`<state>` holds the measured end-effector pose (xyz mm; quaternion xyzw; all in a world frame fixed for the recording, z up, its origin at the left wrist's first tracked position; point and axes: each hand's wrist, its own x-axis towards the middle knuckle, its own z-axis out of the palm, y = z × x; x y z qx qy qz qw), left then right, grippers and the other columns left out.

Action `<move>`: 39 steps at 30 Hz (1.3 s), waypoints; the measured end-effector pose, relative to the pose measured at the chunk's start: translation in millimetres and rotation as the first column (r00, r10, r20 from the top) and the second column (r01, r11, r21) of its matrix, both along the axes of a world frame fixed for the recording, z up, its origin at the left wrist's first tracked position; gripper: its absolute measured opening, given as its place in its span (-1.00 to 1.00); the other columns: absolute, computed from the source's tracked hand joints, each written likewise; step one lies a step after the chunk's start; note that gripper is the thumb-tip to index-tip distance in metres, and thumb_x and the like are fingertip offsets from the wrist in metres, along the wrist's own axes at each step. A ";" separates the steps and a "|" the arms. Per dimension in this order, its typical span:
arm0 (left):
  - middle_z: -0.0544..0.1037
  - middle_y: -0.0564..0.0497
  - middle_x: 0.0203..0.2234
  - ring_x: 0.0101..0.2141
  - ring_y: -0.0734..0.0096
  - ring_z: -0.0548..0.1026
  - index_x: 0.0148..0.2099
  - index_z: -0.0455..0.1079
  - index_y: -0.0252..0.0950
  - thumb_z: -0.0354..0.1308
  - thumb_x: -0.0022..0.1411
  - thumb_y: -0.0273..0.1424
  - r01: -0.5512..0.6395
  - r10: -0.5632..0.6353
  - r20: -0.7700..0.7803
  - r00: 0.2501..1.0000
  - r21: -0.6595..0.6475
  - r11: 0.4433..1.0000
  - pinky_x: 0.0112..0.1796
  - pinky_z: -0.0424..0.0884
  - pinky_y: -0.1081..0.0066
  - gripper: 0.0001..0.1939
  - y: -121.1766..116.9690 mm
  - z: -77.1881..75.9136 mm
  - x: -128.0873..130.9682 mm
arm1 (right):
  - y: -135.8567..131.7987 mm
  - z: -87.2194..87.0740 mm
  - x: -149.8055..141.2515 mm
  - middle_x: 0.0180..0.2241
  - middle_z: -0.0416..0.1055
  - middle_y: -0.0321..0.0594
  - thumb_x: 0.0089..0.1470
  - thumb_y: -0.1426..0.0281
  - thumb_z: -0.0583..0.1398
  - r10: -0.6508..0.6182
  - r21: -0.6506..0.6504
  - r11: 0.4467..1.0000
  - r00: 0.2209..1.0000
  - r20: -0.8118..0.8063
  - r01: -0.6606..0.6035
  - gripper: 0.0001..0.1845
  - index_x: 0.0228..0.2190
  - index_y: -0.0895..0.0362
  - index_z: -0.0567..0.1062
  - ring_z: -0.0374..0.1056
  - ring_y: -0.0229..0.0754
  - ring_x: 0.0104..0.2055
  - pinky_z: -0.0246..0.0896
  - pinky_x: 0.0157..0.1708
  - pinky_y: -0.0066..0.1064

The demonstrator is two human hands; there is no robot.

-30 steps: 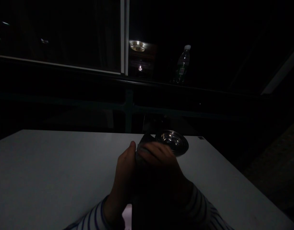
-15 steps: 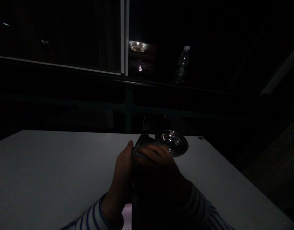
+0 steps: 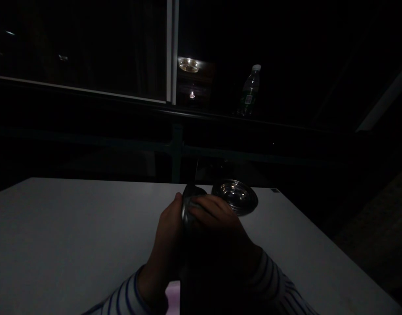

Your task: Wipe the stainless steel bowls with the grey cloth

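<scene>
The silver bowl (image 3: 236, 195) stands by the far edge of the white table (image 3: 89, 227), reflections shining inside; near it, the right hand (image 3: 218, 216) clamps its fingers over a dark shiny object (image 3: 192, 190), the left hand (image 3: 169, 223) lays its thumb alongside, other fingers I cannot tell; leftward the tabletop extends widely

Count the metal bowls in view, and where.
1 for certain: the bowl by the far edge of the white table, right of centre. Others may be nested under it; the dark thing being held is too obscured to identify.
</scene>
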<state>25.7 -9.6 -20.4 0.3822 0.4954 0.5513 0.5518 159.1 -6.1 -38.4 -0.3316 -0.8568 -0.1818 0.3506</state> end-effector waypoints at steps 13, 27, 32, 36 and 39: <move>0.41 0.05 -0.71 -0.62 0.41 0.36 -0.59 0.29 -0.28 -0.06 0.14 -0.14 -0.071 0.090 -0.131 0.987 0.144 0.987 -0.55 0.26 0.45 -0.60 -3.8 6.0 6.9 | -0.4 0.9 -2.4 -0.08 0.38 -0.21 0.18 0.32 0.00 -0.023 0.020 1.000 0.997 -0.078 0.024 -0.73 -0.13 0.11 0.38 0.19 -0.16 -0.02 0.12 -0.15 -0.31; 0.33 0.06 -0.76 -0.68 0.42 0.30 -0.66 0.22 -0.24 -0.04 0.08 -0.13 -0.022 0.041 -0.119 0.992 0.154 0.988 -0.60 0.23 0.44 -0.61 -7.7 6.6 8.4 | 1.3 3.0 7.4 -0.07 0.36 -0.19 0.20 0.31 -0.03 -0.057 -0.037 0.998 0.992 -0.114 0.053 -0.72 -0.15 0.13 0.38 0.18 -0.15 -0.03 0.12 -0.15 -0.30; 0.31 0.08 -0.77 -0.67 0.43 0.28 -0.65 0.20 -0.24 -0.03 0.07 -0.14 -0.068 0.074 -0.037 0.997 0.136 0.988 -0.60 0.25 0.44 -0.63 -6.4 10.3 5.3 | -2.6 2.8 1.3 -0.16 0.42 -0.31 0.21 0.28 -0.04 0.101 0.028 0.994 0.995 0.008 -0.101 -0.74 -0.22 0.07 0.39 0.22 -0.22 -0.08 0.11 -0.18 -0.32; 0.27 0.12 -0.79 -0.70 0.48 0.22 -0.64 0.21 -0.24 -0.01 0.06 -0.15 -0.082 0.091 -0.062 0.994 0.129 0.988 -0.61 0.22 0.46 -0.65 -5.6 9.9 3.3 | -3.0 1.0 -3.5 -0.14 0.42 -0.32 0.21 0.27 -0.03 0.104 0.037 0.994 0.995 0.007 -0.104 -0.74 -0.21 0.07 0.39 0.22 -0.22 -0.07 0.11 -0.17 -0.31; 0.31 0.10 -0.75 -0.67 0.45 0.26 -0.61 0.23 -0.24 -0.02 0.05 -0.09 0.011 -0.012 0.006 1.000 0.149 0.989 -0.59 0.24 0.44 -0.64 -8.0 8.3 6.1 | 0.2 -1.0 1.1 -0.08 0.37 -0.23 0.19 0.30 -0.01 -0.015 0.004 1.000 0.995 -0.102 0.015 -0.73 -0.14 0.10 0.38 0.19 -0.15 -0.03 0.13 -0.15 -0.28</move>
